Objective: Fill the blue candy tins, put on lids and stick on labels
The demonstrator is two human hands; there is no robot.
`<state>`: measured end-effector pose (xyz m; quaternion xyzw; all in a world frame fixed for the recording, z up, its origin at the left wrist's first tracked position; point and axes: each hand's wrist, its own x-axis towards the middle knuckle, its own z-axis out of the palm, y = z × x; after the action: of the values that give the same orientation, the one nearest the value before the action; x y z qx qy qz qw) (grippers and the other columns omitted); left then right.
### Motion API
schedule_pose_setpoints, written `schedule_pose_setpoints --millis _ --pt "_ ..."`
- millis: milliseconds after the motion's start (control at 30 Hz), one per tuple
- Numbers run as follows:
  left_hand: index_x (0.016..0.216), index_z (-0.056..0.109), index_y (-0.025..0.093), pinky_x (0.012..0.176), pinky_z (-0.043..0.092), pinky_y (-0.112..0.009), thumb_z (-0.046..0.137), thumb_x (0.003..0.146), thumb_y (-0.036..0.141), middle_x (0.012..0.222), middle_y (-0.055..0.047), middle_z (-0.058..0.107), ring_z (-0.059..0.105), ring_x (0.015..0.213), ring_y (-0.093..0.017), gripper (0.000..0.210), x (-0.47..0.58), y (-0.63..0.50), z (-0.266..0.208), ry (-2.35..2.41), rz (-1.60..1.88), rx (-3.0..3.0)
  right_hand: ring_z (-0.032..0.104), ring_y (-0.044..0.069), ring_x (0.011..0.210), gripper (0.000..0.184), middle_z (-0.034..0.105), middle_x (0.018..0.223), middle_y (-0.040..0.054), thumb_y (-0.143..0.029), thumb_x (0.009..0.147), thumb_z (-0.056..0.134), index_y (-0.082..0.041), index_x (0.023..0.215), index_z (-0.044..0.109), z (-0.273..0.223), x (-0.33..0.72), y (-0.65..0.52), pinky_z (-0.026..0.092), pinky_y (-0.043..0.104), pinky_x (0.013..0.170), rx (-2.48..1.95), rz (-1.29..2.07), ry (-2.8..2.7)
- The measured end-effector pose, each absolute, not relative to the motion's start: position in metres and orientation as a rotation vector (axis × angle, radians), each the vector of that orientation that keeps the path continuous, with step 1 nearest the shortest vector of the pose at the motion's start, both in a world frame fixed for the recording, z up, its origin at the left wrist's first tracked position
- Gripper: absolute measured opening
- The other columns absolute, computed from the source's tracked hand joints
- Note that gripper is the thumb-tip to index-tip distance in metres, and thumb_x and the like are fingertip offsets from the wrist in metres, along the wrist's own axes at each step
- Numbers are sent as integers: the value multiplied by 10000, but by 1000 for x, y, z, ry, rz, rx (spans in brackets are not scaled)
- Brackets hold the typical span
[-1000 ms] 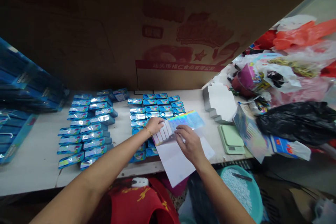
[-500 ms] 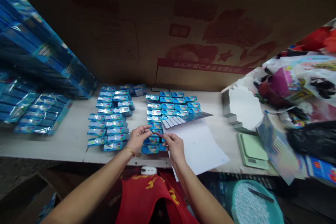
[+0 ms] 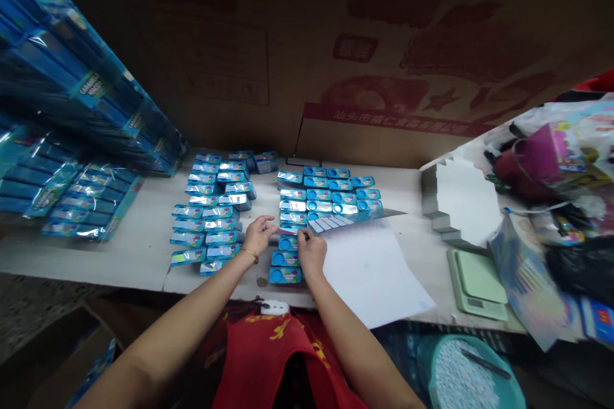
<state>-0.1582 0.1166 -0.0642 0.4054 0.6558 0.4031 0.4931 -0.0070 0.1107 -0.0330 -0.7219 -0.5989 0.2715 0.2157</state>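
Note:
My left hand (image 3: 259, 236) and my right hand (image 3: 311, 252) face each other over the front rows of small blue boxes (image 3: 284, 275). Between their fingertips stretches a thin dark reddish strip (image 3: 289, 231), perhaps a label; its print is too small to make out. My right thumb and finger pinch its right end, and my left fingers close at its left end. Right beside my right hand lies a large white sheet (image 3: 377, 275), with a folded-up part bearing several white rectangles (image 3: 330, 223). It partly covers the boxes there. More blue boxes (image 3: 220, 236) stand in rows left of my left hand.
Wrapped packs of blue boxes (image 3: 96, 96) are piled at the left. A big cardboard carton (image 3: 230, 121) walls off the back. Rightward are stacked white card pieces (image 3: 467, 204), a green scale (image 3: 480, 278) and bagged clutter. Below sits a teal tub (image 3: 434, 364) of white pellets.
The view has shifted slightly, moving the table rightward in the picture. My hands have risen a little toward the farther boxes, the strip still between them. The sheet's folded part lies lower.

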Motion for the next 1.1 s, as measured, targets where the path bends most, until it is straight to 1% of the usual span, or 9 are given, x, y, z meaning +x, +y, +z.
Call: schedule_pose_setpoints --millis 200,333,467,600,733,800,900,1000,1100 --pt "926 506 163 662 438 -263 500 693 260 685 2 601 574 660 -129 252 -146 116 -75 1697 957 1160 559 178 606 273 626 721 71 -325 826 373 -195 934 588 -30 -6 115 350 249 536 -2189 583 -1955" --pt "893 518 168 653 446 -261 502 702 276 703 -5 582 567 664 -133 220 -145 111 -83 1750 962 1184 569 177 667 337 603 871 86 -220 847 316 -224 1156 451 -30 0 107 366 250 525 -2004 440 -2342" --pt "913 526 154 651 441 -262 489 719 288 758 -32 582 554 684 -140 239 -145 108 -75 1894 992 1199 565 177 634 401 596 838 90 -135 791 370 -208 1179 442 -24 2 96 380 259 523 -1888 396 -2607" --pt "939 547 185 746 416 -255 395 794 331 934 -53 583 537 861 -151 256 -123 122 -33 1783 1071 1426 546 144 652 355 582 810 59 -181 805 376 -230 1132 504 11 28 94 403 240 562 -1611 407 -2518" --pt "954 575 198 806 383 -265 317 825 386 976 -47 605 530 927 -171 344 -82 160 0 1541 889 1627 503 182 847 338 562 937 78 -205 829 363 -227 1126 524 46 88 125 399 305 750 -1600 66 -2120" --pt "968 582 192 744 398 -275 331 805 436 916 -57 627 555 868 -194 386 -60 181 4 1476 608 1715 475 220 909 299 546 1021 94 -260 819 414 -213 1075 561 44 119 142 382 359 783 -1722 -15 -2110" --pt "974 580 185 663 403 -277 533 667 471 820 -62 628 565 786 -219 422 -33 201 -4 1438 251 1840 480 219 908 253 557 1021 102 -287 799 464 -196 990 604 16 150 144 391 358 764 -1797 88 -2257" --pt "905 587 185 718 386 -301 699 494 380 885 -77 588 525 871 -253 468 -15 204 -15 1461 196 1916 480 205 930 248 539 1070 96 -247 800 464 -214 1013 588 -18 162 124 403 336 740 -1845 154 -2291" --pt "872 569 186 779 354 -349 722 468 349 966 -89 525 462 954 -277 463 -5 197 -23 1581 200 1969 482 200 923 244 532 1082 79 -229 800 463 -235 1011 585 -32 164 114 406 326 730 -1880 165 -2298"
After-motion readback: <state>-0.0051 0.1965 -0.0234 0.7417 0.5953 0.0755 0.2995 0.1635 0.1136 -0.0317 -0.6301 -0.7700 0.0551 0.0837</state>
